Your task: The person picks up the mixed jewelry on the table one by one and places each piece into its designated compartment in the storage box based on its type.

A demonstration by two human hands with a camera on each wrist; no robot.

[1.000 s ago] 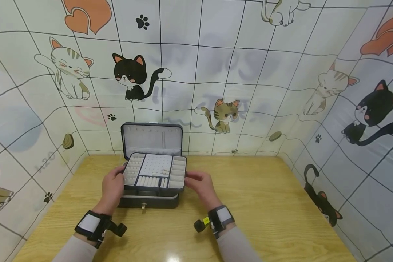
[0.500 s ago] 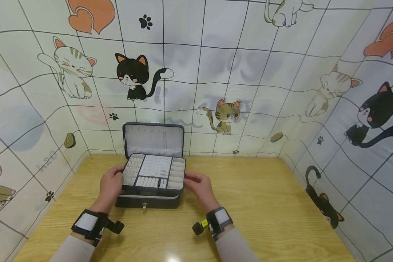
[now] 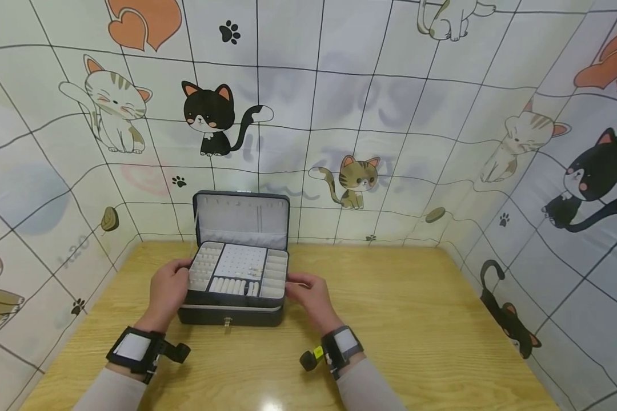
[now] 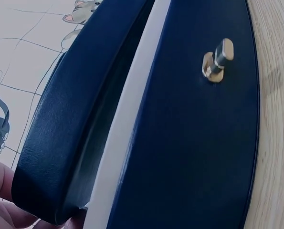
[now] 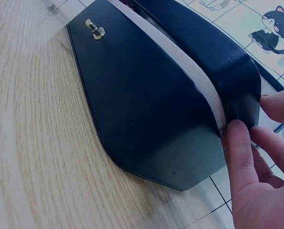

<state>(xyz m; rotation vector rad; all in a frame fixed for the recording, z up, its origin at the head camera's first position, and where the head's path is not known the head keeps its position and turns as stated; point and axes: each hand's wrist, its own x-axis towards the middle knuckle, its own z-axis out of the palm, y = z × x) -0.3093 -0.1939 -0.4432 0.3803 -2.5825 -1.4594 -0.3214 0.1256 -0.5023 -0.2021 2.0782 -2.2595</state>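
A dark navy jewelry box [image 3: 200, 315] stands on the table, its lid [image 3: 241, 217] raised at the back. Over its base sits a lift-out tray [image 3: 236, 299], with a narrow gap along the front. White ring rolls, a dotted white panel and small compartments fill the tray; a few tiny pieces lie on the panel. My left hand [image 3: 167, 292] grips the tray's left end. At the right end, my right hand [image 3: 311, 297] pinches the tray's corner between thumb and fingers, a fingertip touching the base's pale rim [image 5: 208, 95]. A gold clasp [image 4: 219, 59] shows on the base's front.
The wooden table [image 3: 391, 319] extends to the right and in front of the box. Close behind the lid hangs a white cat-print cloth wall [image 3: 308, 142], which also closes off both sides.
Both hands have moved a little left with the tray. It now sits more squarely over the base, and the opening below its front edge has narrowed.
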